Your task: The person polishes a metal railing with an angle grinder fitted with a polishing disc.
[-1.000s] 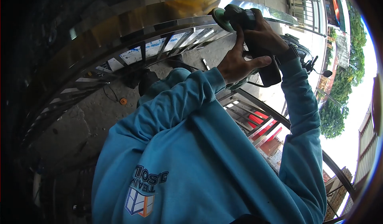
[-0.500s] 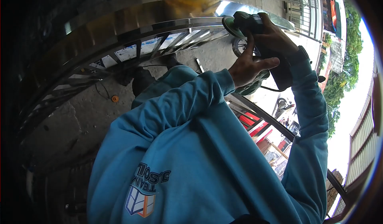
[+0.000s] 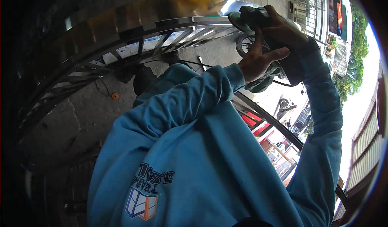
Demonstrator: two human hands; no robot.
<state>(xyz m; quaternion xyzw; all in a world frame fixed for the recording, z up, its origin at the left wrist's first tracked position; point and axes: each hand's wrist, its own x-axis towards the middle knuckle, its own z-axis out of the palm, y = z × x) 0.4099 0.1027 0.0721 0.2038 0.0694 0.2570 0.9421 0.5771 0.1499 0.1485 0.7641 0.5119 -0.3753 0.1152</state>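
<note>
Both my arms in teal sleeves reach up to a dark power grinder (image 3: pixel 258 18). Its round green pad (image 3: pixel 237 23) rests against the curved top bar of a shiny steel gate frame (image 3: pixel 133 22). My right hand (image 3: pixel 285 26) wraps over the tool's body from the right. My left hand (image 3: pixel 256 61) supports the tool from below, with the index finger stretched up along it and the thumb out. A green part of the tool (image 3: pixel 264 81) shows under my left palm.
Slanted steel bars (image 3: pixel 161 43) fill the frame below the curved bar. Behind lies a concrete floor with a small orange object (image 3: pixel 115 96) and a black cable (image 3: pixel 190 63). A wheel (image 3: pixel 244 45), another steel frame (image 3: pixel 275 121), red items (image 3: pixel 256 121) and a white fence (image 3: pixel 307 4) stand to the right.
My hands and the grinder have slid to the right along the curved bar. My view has shifted with them.
</note>
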